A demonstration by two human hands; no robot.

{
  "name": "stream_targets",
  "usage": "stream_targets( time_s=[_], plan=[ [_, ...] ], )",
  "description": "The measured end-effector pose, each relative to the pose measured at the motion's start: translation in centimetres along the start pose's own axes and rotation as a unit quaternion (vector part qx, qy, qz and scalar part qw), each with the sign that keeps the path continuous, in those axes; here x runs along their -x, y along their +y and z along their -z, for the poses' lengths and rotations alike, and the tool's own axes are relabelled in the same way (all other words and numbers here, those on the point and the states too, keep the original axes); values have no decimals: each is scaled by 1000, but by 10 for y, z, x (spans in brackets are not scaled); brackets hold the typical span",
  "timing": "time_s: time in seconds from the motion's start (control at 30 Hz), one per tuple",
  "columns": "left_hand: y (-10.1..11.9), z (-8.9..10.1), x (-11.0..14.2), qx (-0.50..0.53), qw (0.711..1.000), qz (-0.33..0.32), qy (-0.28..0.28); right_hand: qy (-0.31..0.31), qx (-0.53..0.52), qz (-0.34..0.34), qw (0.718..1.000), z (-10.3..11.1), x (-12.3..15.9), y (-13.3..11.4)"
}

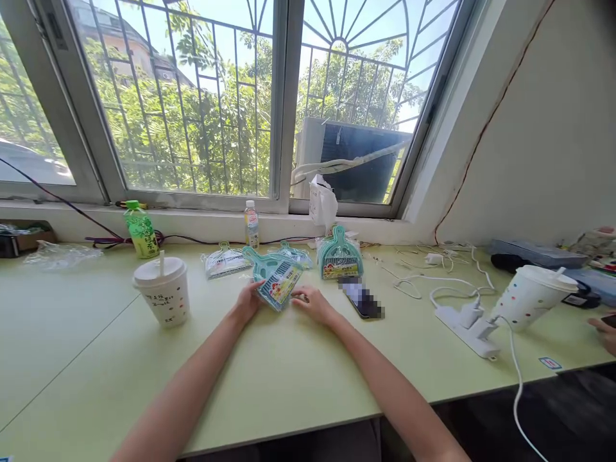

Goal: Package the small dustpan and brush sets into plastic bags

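Note:
My left hand (248, 303) is closed on the left edge of a small teal dustpan set (280, 282), wrapped in clear plastic with a printed label and a row of dark bristles. The set is tilted, its handle pointing up and left. My right hand (312, 304) is just right of its lower corner, fingers curved and apart, with nothing visibly held. Behind lie a wrapped dustpan set (226, 262) on the left and another wrapped set (296, 255), partly hidden by the held one. To the right, a teal dustpan set (341, 260) leans upright.
A phone (360, 298) lies right of my right hand. Paper cups (163, 295) (534, 298) stand on both sides. Bottles (140, 232) (251, 224) and a tissue pack (322, 204) are by the window. A power strip (466, 332) trails cables; another person's hand (605, 333) is far right.

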State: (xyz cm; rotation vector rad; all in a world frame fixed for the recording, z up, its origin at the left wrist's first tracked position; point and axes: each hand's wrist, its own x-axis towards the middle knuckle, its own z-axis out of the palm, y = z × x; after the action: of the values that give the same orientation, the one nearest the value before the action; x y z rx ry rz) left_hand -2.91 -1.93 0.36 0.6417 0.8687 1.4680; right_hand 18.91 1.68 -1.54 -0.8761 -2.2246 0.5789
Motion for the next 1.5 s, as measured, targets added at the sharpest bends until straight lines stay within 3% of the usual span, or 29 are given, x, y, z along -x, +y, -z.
stream_targets(
  time_s=[0.1,0.2,0.3,0.43,0.53,0.7,0.9,1.13,1.33,1.5],
  plan=[
    [1,0,0,27,999,9,17,7,-111,-80,991,4,-5,13],
    [1,-2,2,25,999,20,-17,10,-226,-119,967,5,-8,20],
    [0,-4,4,5,998,38,-44,52,-283,-154,945,3,-10,21],
    [-3,-3,3,-66,995,39,-71,153,-347,-225,898,1,-9,22],
    [-7,-1,3,-128,982,25,-139,205,-406,-234,859,2,-9,22],
    [-12,1,4,-172,969,28,-175,213,-491,-268,801,4,-9,22],
    [-11,5,-3,-182,967,76,-162,185,-478,-290,808,16,-8,24],
    [0,7,-16,-188,982,-21,-28,153,-488,-268,816,25,-9,18],
    [14,12,-12,-206,974,-90,0,147,-476,-275,822,36,-6,23],
    [12,13,-10,-329,936,-127,-25,58,-446,-286,846,41,-1,25]
  ],
)
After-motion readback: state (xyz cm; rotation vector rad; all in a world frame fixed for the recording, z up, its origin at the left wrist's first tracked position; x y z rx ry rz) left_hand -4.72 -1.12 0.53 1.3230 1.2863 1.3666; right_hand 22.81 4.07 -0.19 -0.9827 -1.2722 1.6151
